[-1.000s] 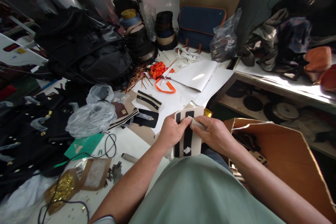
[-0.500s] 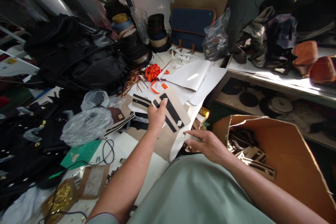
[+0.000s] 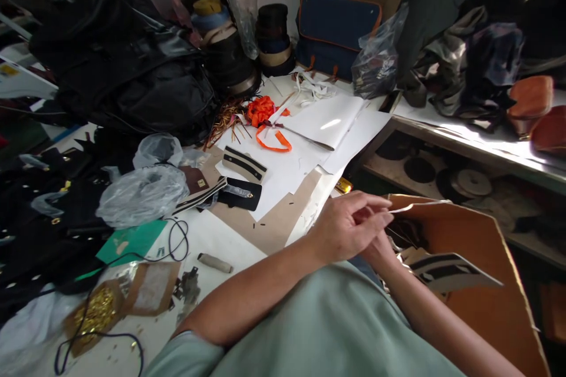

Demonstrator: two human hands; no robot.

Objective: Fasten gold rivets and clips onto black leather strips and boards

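Note:
My left hand [image 3: 347,224] is at the box's near-left corner, its thumb and loosely bent fingers apart, with nothing visible between them. Under and behind it lies my right hand [image 3: 378,250], its fingers mostly hidden. To their right, a beige piece with black stripes [image 3: 455,268] slants inside the cardboard box [image 3: 490,247], over other such pieces partly hidden by my forearm. On the table, a curved beige strip with a black band [image 3: 244,164] lies beside a black piece with a clear plastic-wrapped strap [image 3: 241,193].
A navy bag [image 3: 338,20] and strap rolls [image 3: 274,41] stand at the back. Orange ribbon [image 3: 260,111] lies by white sheets [image 3: 329,121]. To the left are plastic bags [image 3: 144,194], a black backpack [image 3: 132,65], gold-coloured small parts [image 3: 95,312] and a cord [image 3: 179,241].
My left hand has moved right, from the table to the box, and let go of the striped beige piece. A striped piece now slants in the box. My right hand has shifted right, behind the left.

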